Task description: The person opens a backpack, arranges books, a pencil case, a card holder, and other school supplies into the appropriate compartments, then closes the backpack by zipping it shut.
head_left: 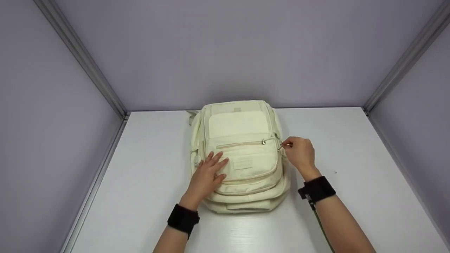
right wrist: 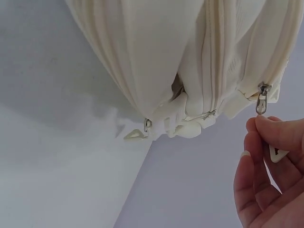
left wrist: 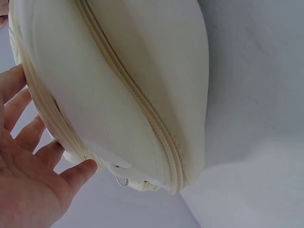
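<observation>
A cream backpack (head_left: 239,123) lies on its back on the white table, front pockets facing up. My left hand (head_left: 206,177) rests with spread, straight fingers on the lower left of its front pocket; in the left wrist view the fingertips touch the pocket beside a zipper (left wrist: 137,97). At the pack's right side, my right hand (head_left: 299,151) pinches a zipper pull (right wrist: 261,102) between thumb and index finger. The triangular end of the pull (right wrist: 277,153) shows behind the thumb. Another zipper pull (head_left: 263,142) lies on the front pocket's slanted zipper.
The white table (head_left: 147,158) is bounded by pale panels with metal corner posts (head_left: 84,59). A tiny pale scrap (head_left: 335,172) lies right of the backpack. Black bands (head_left: 320,189) wrap both wrists, and a cable runs along the right forearm. A strap (head_left: 191,116) sticks out at the pack's upper left.
</observation>
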A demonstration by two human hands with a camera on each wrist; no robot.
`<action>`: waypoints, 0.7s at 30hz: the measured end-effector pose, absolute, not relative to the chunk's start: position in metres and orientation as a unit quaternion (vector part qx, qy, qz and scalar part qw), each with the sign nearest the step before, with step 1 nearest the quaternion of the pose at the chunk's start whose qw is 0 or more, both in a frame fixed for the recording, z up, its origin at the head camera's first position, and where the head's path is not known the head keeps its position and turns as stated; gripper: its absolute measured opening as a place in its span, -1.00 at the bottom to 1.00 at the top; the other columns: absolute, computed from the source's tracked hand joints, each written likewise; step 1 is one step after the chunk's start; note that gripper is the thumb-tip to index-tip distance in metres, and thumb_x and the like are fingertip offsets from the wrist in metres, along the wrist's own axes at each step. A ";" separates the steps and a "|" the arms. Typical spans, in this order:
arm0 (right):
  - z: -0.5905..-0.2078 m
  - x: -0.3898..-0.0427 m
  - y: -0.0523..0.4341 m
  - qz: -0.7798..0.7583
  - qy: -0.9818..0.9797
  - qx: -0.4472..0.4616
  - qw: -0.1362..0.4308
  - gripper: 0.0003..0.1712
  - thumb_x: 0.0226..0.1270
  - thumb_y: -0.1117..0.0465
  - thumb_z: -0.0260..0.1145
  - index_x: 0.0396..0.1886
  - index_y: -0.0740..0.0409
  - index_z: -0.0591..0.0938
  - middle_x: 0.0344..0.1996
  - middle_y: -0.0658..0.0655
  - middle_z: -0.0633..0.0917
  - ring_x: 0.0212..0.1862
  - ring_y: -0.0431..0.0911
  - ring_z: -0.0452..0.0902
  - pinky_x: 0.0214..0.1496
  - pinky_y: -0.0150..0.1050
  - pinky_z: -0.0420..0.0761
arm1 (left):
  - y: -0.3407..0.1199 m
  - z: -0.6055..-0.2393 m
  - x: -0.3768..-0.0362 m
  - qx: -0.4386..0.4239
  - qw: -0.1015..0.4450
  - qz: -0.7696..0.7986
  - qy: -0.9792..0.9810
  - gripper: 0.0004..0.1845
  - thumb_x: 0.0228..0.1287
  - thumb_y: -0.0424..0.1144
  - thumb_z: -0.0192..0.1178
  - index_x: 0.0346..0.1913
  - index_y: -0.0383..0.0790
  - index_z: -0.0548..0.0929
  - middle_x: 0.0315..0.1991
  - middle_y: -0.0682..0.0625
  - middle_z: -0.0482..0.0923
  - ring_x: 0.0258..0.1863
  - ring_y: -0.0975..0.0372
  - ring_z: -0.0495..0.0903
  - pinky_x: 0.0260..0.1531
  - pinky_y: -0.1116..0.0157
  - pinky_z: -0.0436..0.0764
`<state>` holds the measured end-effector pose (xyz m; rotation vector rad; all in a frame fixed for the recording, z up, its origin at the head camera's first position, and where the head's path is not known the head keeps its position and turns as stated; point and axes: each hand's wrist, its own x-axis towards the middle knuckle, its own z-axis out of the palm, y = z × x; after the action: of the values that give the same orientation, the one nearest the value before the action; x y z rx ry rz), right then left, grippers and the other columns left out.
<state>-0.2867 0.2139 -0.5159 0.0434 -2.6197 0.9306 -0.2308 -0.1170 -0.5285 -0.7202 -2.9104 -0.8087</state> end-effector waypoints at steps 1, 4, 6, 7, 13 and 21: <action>-0.515 -0.290 0.214 0.325 -0.928 0.016 0.180 -0.93 0.14 0.40 0.42 -0.44 0.19 0.79 -0.44 0.17 0.76 -0.38 0.08 0.69 -0.37 0.01 0.61 | -0.117 -0.529 -0.231 -0.233 0.020 -0.262 -0.936 -0.42 0.35 -0.14 0.28 0.40 -0.04 0.43 0.48 -0.02 0.17 0.49 0.02 0.02 0.30 -0.22 0.13; -0.512 -0.298 0.213 0.311 -0.933 0.019 0.180 -0.93 0.14 0.39 0.42 -0.43 0.18 0.80 -0.44 0.16 0.76 -0.38 0.08 0.69 -0.38 0.02 0.61 | -0.117 -0.530 -0.232 -0.236 0.026 -0.265 -0.935 -0.42 0.33 -0.17 0.30 0.39 -0.05 0.45 0.47 -0.02 0.20 0.49 0.01 0.04 0.28 -0.23 0.15; -0.510 -0.303 0.213 0.306 -0.935 0.023 0.179 -0.92 0.14 0.40 0.41 -0.42 0.20 0.80 -0.43 0.17 0.76 -0.38 0.10 0.69 -0.37 0.04 0.61 | -0.116 -0.530 -0.232 -0.237 0.028 -0.264 -0.934 -0.41 0.31 -0.19 0.32 0.39 -0.04 0.45 0.47 -0.02 0.21 0.48 0.01 0.04 0.28 -0.23 0.16; -0.509 -0.306 0.213 0.304 -0.936 0.025 0.179 -0.92 0.14 0.39 0.41 -0.41 0.20 0.80 -0.43 0.18 0.76 -0.38 0.10 0.69 -0.37 0.04 0.61 | -0.116 -0.530 -0.233 -0.238 0.029 -0.263 -0.934 -0.41 0.30 -0.20 0.32 0.39 -0.04 0.45 0.47 -0.01 0.21 0.48 0.01 0.04 0.28 -0.22 0.15; -0.504 -0.320 0.210 0.290 -0.941 0.025 0.175 -0.92 0.15 0.39 0.41 -0.40 0.20 0.80 -0.42 0.19 0.76 -0.38 0.12 0.68 -0.38 0.06 0.61 | -0.116 -0.531 -0.233 -0.242 0.029 -0.271 -0.931 -0.39 0.28 -0.24 0.34 0.39 -0.04 0.45 0.47 0.00 0.20 0.49 0.01 0.03 0.31 -0.19 0.13; -0.502 -0.332 0.207 0.286 -0.942 0.019 0.176 -0.89 0.19 0.38 0.37 -0.35 0.22 0.80 -0.38 0.21 0.76 -0.39 0.13 0.68 -0.38 0.06 0.61 | -0.115 -0.531 -0.233 -0.251 0.033 -0.272 -0.928 -0.37 0.22 -0.27 0.38 0.37 -0.06 0.48 0.46 0.01 0.23 0.48 0.02 0.05 0.37 -0.11 0.03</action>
<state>-0.3320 0.2069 -0.5016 0.0524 -2.6679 0.8093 -0.2328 -0.1152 -0.5313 -0.7712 -2.8574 -0.8382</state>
